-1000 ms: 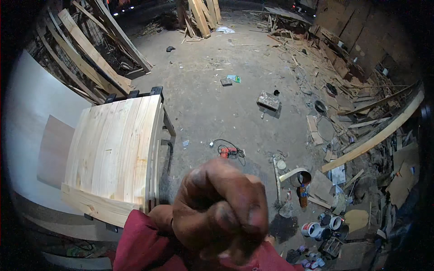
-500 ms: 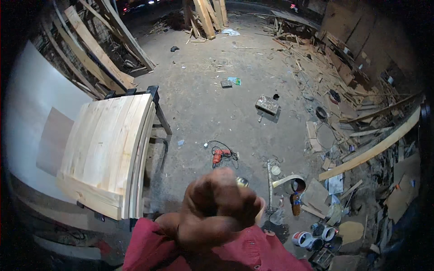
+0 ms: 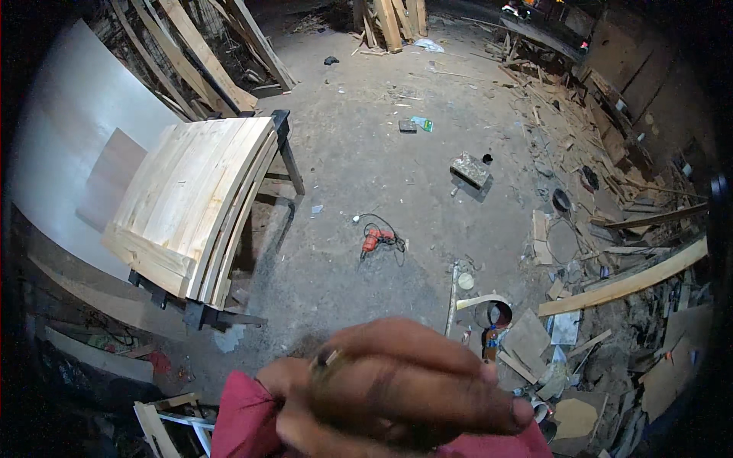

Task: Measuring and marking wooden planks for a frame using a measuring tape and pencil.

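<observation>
Since the earlier frames the hand (image 3: 397, 389) has dropped lower and spread wider across the bottom of the head view, its fingers now lying sideways and pointing right instead of bunched upward like a fist, and the stack of planks has slid up and left in the picture.

Its fingers (image 3: 450, 397) lie close together, curled over and stretched toward the right, blurred by nearness to the camera. A small dark-tipped, yellowish thing (image 3: 327, 359) shows at the knuckle side, seemingly pinched under the fingers; what it is cannot be told, and whether the grip is truly closed on it cannot be told either. Which hand this is stays unclear; only one is visible, with a red sleeve (image 3: 244, 416) at its wrist.

Just beyond the fingertips, on the dirt floor (image 3: 366, 168), sit a small round tin (image 3: 496, 314) and a curved pale strip (image 3: 477, 300) beside a thin stick. Farther out lies an orange power drill (image 3: 372, 240) with its dark cord looped around it.

To the left stands a stack of pale wooden planks (image 3: 191, 198) resting on dark metal trestles (image 3: 286, 145), with a large white sheet (image 3: 69, 137) behind. A grey block (image 3: 469, 169) lies in the middle of the floor. On the right, a long plank (image 3: 626, 282) slants across heaps of offcuts and scrap wood (image 3: 595, 137). More boards lean at the far wall (image 3: 389, 19).
</observation>
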Tool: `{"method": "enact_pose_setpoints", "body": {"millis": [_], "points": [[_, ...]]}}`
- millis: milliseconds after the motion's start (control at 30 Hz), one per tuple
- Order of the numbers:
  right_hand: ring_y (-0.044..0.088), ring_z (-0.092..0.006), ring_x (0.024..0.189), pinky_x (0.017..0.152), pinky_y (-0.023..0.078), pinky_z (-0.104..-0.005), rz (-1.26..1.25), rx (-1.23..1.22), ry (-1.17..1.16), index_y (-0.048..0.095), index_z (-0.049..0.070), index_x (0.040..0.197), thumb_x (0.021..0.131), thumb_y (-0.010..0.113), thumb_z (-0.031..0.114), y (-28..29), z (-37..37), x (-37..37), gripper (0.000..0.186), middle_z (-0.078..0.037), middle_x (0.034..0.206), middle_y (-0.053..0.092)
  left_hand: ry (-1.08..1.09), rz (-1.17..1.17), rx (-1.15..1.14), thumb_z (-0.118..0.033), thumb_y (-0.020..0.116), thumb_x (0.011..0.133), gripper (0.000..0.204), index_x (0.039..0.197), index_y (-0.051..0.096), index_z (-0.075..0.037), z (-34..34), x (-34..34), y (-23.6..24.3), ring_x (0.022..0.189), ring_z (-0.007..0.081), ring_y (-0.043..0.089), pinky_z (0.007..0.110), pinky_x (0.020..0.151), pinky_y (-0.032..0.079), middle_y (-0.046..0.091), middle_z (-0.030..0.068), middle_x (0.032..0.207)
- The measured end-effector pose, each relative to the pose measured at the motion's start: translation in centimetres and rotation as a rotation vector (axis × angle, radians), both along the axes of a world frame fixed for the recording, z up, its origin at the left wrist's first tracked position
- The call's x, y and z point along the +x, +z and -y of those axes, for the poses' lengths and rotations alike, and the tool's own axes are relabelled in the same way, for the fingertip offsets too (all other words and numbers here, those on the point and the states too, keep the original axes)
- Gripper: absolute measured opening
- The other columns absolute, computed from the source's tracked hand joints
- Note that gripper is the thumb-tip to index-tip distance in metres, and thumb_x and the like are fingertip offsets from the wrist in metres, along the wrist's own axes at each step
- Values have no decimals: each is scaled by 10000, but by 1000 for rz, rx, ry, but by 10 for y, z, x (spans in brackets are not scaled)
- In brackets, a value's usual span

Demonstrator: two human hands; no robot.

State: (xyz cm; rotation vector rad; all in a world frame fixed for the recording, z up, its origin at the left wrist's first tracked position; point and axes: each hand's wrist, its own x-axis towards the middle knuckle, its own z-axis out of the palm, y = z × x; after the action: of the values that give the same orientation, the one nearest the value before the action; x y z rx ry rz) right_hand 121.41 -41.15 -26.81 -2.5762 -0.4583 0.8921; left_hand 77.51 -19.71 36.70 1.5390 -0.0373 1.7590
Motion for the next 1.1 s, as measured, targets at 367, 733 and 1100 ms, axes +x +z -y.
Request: {"method": "enact_pose_setpoints", "body": {"millis": [367,733,1100], "points": [[668,-449,1131,968,518,-484,7,-125,316,714,-30,1176,928,649,494,-19,63,-89,584,-321,1155,695,560,-369,63,-352,790,835,330,1137,747,-227,81,-25,31,1029,237,646,422,827,566,719,-7,1139],[698,-420,1043,907,535,-478,-37,-109,466,737,43,1161,931,665,457,-36,148,-105,480,-277,1062,724,193,-312,216,-254,795,758,228,976,802,-184,138,-62,17,893,239,681,363,720,566,739,33,965],[723,-397,953,850,547,-466,-95,-90,491,739,47,1147,932,664,449,-13,205,-95,462,-253,978,740,255,-304,188,-192,826,771,85,848,790,-193,233,-53,16,868,224,660,356,810,549,708,-4,874]]}}
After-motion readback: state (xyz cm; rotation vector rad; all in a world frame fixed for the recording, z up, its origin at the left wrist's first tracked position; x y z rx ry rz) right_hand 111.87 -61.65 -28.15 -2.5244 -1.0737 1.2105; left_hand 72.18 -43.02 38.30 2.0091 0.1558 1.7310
